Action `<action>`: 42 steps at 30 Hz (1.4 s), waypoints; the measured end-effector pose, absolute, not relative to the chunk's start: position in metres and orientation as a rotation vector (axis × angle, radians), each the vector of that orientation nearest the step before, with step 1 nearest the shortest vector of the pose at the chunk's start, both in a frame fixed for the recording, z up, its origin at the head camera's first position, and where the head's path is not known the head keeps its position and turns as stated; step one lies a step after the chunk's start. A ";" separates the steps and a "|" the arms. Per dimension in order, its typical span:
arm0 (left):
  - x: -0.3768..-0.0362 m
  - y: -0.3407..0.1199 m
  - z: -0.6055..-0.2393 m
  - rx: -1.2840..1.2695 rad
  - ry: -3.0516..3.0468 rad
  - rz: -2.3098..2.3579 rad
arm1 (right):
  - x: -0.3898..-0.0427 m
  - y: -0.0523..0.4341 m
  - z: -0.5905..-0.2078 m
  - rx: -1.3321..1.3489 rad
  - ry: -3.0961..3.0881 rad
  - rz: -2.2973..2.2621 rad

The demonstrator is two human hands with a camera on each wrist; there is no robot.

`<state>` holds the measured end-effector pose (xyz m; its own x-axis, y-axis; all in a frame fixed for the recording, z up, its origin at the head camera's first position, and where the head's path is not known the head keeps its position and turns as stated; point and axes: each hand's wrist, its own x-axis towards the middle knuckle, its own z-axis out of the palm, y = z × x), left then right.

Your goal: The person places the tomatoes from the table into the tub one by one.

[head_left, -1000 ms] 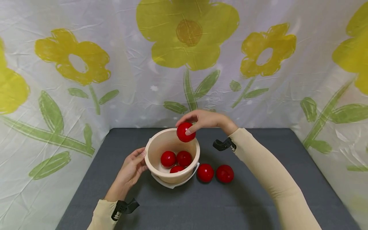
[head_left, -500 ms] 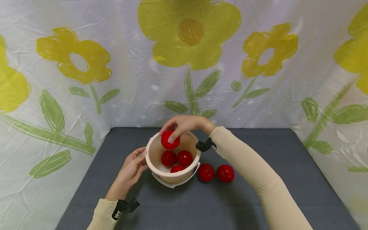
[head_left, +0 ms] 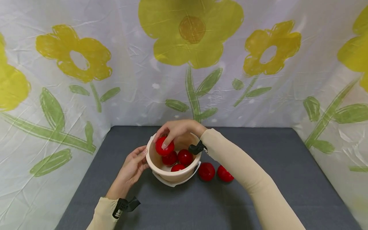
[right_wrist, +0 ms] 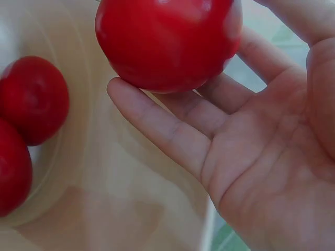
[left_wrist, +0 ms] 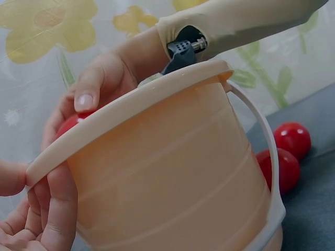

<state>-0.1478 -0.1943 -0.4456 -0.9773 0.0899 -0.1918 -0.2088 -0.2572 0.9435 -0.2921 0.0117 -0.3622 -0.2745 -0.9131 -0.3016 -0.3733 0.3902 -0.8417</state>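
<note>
My right hand holds a glossy red ball inside the mouth of a cream bucket, near its left side. In the right wrist view, fingers curve under the ball. My left hand pinches the bucket's rim at the left; the left wrist view shows the thumb above and fingers beneath the rim. Several similar red balls lie in the bottom of the bucket. The bucket is tilted slightly, with its white handle hanging down on the right.
Two more red balls, one nearer and one partly behind the right sleeve, rest on the dark grey table right of the bucket. A flower-printed curtain stands behind and at both sides.
My right hand has carried the red ball left and down, from above the bucket's far right rim into its mouth. The left hand keeps its grip on the rim.
</note>
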 end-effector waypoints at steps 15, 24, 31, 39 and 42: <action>-0.148 -0.196 -0.448 -0.122 1.761 2.367 | -0.284 0.008 -0.382 -0.842 1.702 -0.945; -0.149 -0.195 -0.448 -0.142 1.759 2.365 | -0.287 0.007 -0.381 -0.921 1.731 -0.885; -0.148 -0.196 -0.447 -0.140 1.781 2.351 | -0.289 0.008 -0.381 -0.983 1.746 -0.846; -0.149 -0.195 -0.449 -0.146 1.787 2.349 | -0.288 0.008 -0.382 -0.987 1.747 -0.842; -0.149 -0.195 -0.449 -0.152 1.793 2.346 | -0.288 0.009 -0.381 -0.991 1.739 -0.850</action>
